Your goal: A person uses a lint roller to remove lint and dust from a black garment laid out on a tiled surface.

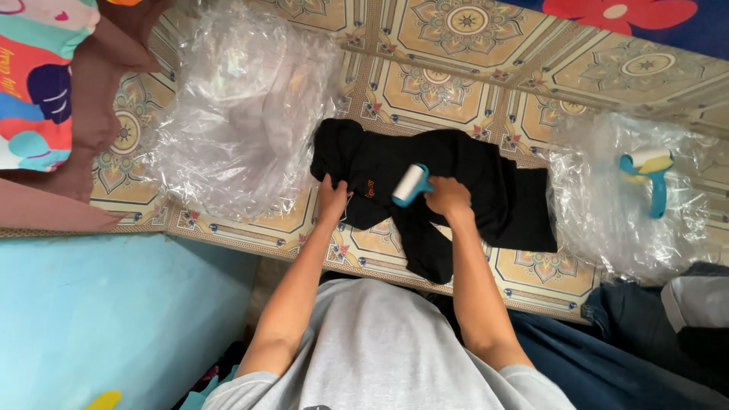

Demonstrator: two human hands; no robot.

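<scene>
At the upper left of the frame a heap of clear plastic bags [243, 106] lies on the patterned floor [440, 83]. At centre, the left hand [331, 199] presses flat, fingers spread, on a black garment [471, 182]. The right hand [448, 199] has its grip clamped on a lint roller [410, 184] resting on the cloth. At right, a second roller [649, 171] lies on plastic.

Matt black cloth garment [448, 190] at centre; crinkled glossy clear plastic bags [243, 114] upper left; smooth patterned floor tiles [456, 83].
</scene>
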